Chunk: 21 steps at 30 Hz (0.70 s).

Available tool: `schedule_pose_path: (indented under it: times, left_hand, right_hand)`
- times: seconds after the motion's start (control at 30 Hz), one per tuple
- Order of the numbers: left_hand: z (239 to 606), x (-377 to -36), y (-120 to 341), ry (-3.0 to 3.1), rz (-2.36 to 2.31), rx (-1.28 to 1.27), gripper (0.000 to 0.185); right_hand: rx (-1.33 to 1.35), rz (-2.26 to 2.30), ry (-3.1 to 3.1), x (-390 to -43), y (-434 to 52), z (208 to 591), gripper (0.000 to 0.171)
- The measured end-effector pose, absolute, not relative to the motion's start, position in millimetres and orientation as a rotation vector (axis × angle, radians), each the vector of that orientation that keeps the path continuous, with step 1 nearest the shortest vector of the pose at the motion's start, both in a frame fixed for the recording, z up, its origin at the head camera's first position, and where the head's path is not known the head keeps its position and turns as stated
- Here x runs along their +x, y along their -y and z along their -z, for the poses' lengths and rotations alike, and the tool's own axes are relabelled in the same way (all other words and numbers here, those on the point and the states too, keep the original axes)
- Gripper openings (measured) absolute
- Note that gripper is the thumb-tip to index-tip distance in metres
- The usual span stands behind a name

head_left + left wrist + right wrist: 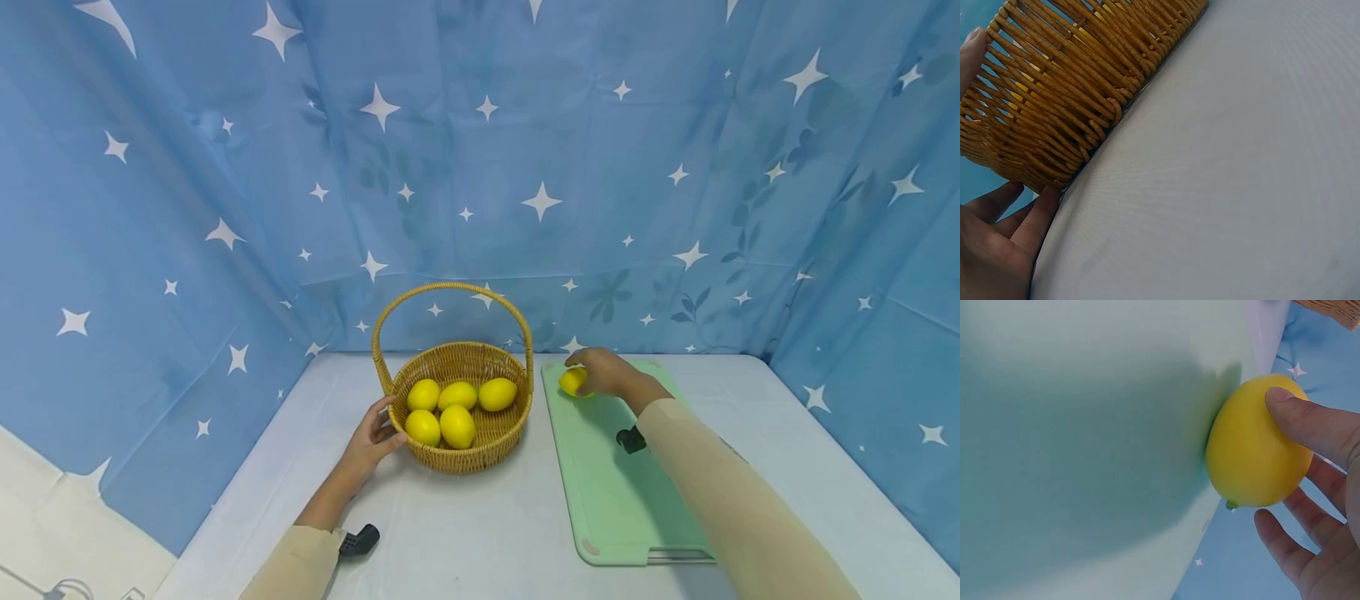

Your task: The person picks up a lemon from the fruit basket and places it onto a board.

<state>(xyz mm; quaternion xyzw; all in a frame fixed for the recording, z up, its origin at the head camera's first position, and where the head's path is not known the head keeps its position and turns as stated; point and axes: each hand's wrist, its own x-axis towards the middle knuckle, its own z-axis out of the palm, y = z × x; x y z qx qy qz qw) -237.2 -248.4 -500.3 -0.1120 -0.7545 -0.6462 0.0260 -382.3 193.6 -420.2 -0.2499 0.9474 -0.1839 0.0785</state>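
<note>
My left hand (372, 439) rests against the left side of a round wicker basket (465, 461) with a tall arched handle. In the left wrist view its fingers (1038, 219) reach the basket's woven wall low down, and the thumb lies near the rim. Inside the basket lie several yellow lemons (457, 426). My right hand (609, 372) holds another lemon (1257, 444) between thumb and fingers, over the far left corner of a light green cutting board (611, 475). The right wrist view shows this lemon close against the board's surface, its small green tip pointing down in that view.
Basket and board stand side by side on a white-covered table (480, 533), with a narrow strip of cloth between them. Behind and at both sides hangs a blue curtain (480, 167) with white stars. A metal handle bar (678, 556) edges the board's near side.
</note>
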Motion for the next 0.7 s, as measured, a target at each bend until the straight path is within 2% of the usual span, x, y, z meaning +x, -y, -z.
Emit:
schedule_pose_path:
  times: [0.33,0.7]
  left_hand:
    - [499.5,-235.9,248.1,2.345,2.006,-0.320,0.068]
    - [497.2,-237.5,248.7,2.350,2.000,-0.338,0.069]
  right_hand:
    - [-0.766,0.518,-2.835,-374.5,-197.0,413.4,0.058]
    - [-1.001,0.461,-2.890,-352.2,-199.2,401.2,0.050]
